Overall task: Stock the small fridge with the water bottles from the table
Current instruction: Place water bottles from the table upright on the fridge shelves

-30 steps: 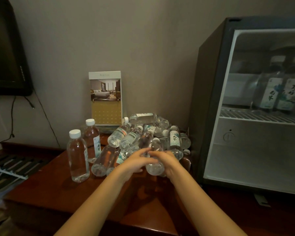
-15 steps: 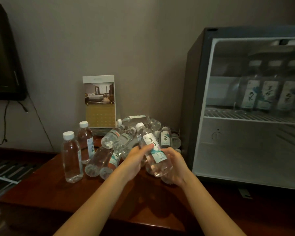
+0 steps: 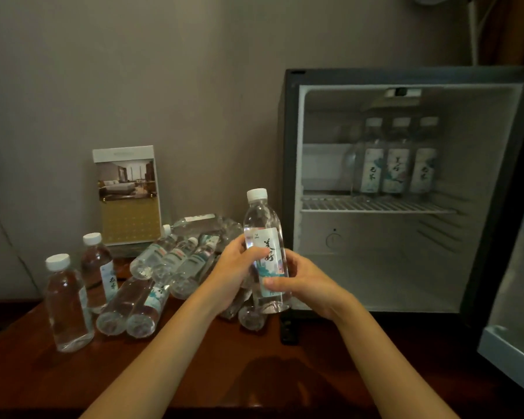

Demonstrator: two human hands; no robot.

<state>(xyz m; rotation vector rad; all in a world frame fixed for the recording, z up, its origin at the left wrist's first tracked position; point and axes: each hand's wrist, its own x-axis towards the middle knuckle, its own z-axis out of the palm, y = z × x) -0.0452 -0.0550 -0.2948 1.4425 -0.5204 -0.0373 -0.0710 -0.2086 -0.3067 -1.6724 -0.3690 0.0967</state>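
1. The left hand (image 3: 235, 272) and the right hand (image 3: 304, 282) both grip one water bottle (image 3: 260, 219). The left hand's fingers curl round its labelled middle. The right hand's thumb lies across the lower label, with its fingers behind.
2. The water bottle is held upright in the air, white cap on top, above the desk (image 3: 254, 376) and just in front of the left front edge of the small fridge (image 3: 288, 176).
3. Just behind and left of the hands, a pile of bottles (image 3: 176, 261) lies on the desk, the bottles on their sides and some resting on others.
4. Left of the pile stand two upright capped bottles close together, the nearer bottle (image 3: 67, 300) and the farther bottle (image 3: 99, 267).
5. A picture card (image 3: 127, 195) stands behind the pile, against the wall.
6. The small fridge sits on the desk right of the pile, its door (image 3: 511, 313) swung open to the right.
7. Inside, three labelled bottles (image 3: 397, 158) stand side by side on the wire shelf (image 3: 375, 204), toward its right rear.
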